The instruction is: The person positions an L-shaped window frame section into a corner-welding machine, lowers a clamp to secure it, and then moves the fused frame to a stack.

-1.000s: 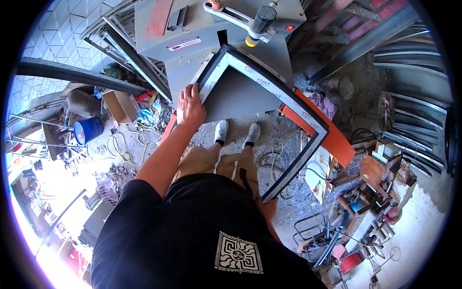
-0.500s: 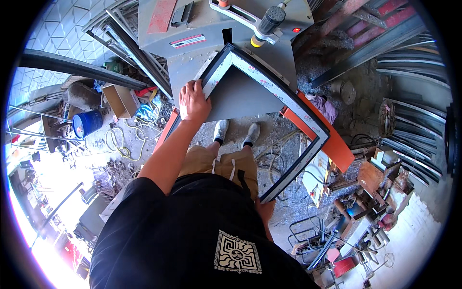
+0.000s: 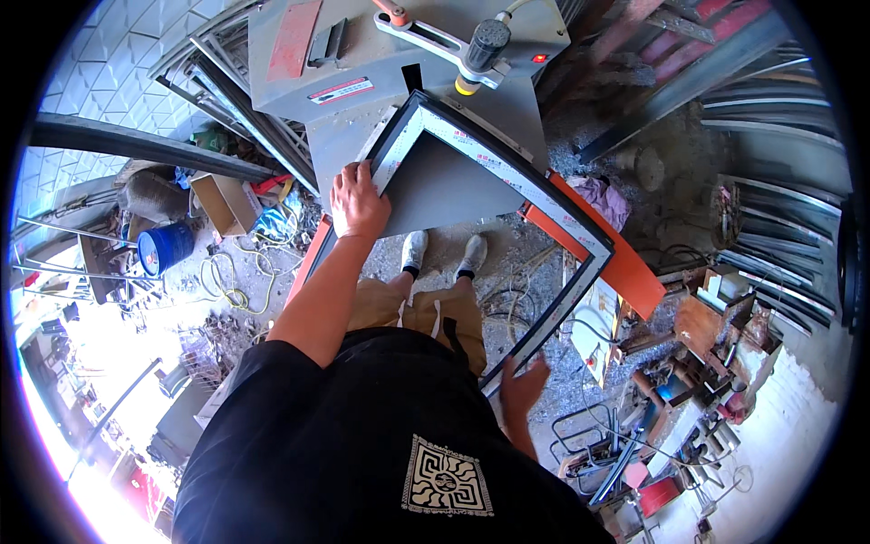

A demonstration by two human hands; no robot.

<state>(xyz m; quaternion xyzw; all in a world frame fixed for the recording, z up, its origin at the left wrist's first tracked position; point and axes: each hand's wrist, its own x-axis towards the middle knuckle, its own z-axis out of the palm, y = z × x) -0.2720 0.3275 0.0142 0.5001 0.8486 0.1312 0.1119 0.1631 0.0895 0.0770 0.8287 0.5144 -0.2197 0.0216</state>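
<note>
An angular frame [image 3: 489, 161] of dark profile, its inner face covered in white film with red print, lies with one corner on a grey machine table [image 3: 435, 195]. My left hand [image 3: 360, 201] is closed over the frame's left bar, fingers wrapped over the edge. My right hand [image 3: 526, 385] is at the near end of the right-hand bar, close to my body; its fingers are smeared by motion, so its grip is unclear. A black cylindrical clamp [image 3: 488, 45] with a yellow tip sits just beyond the frame's far corner. My torso hides the near part of the frame.
Orange supports [image 3: 625, 276] flank the machine. Long metal profiles lean at the left [image 3: 154, 145] and are stacked at the right [image 3: 779, 272]. A blue drum [image 3: 165, 249], a cardboard box [image 3: 225, 198] and a yellow hose [image 3: 222, 286] are on the left floor; tools clutter the lower right.
My right hand has shifted right and slightly up along the near bar, away from its end. My left hand keeps its hold on the frame. The whole view has shifted slightly.
</note>
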